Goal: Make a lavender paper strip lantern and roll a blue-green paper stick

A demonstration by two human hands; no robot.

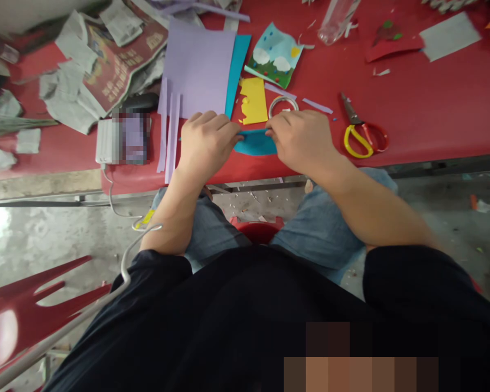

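Note:
Between my two hands, over the table's front edge, is a strip of blue paper (256,142) with a curved lower edge. My left hand (210,139) pinches its left end. The right end sits between the closed fingers of my right hand (300,141). Just beyond the strip lie a ragged piece of yellow paper (255,102) and a roll of clear tape (283,104), partly behind my right hand. A large sheet of lilac paper (200,65) rests on a blue sheet (239,68). Scissors (363,130) with yellow and red handles lie to the right.
Lilac strips (169,130) and a white power bank (108,140) with a cable lie left of my hands. Farther back are crumpled newspaper (118,60), a decorated picture card (275,54) and a clear bottle (337,22). A red chair (36,305) stands at lower left.

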